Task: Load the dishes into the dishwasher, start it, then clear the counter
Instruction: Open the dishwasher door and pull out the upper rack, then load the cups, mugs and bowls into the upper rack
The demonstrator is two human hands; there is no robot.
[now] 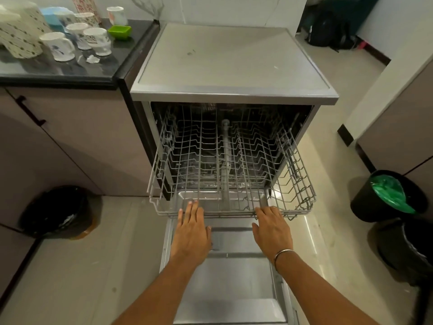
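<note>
The job is at its very beginning. The dishwasher stands with its door dropped flat beneath both wrists, and the wire rack is drawn out over it, holding nothing that I can see.

The left grip lies with its fingers straight and together, their tips resting on the rack's front rail. The right grip sits on the same rail just beside it. Its fingers look bent down over the wire, but whether they actually hook it I cannot tell. Neither carries a dish.

The dishes are well apart from both grips, up and to the left of the left one, on the dark bench. There are several white mugs, a small green dish and a tall patterned container, with a scrap of crumpled white paper in front of them.

So, as I judge it, every piece has yet to be loaded. After that come sliding the rack in, shutting the door, starting the wash and clearing the bench.
</note>
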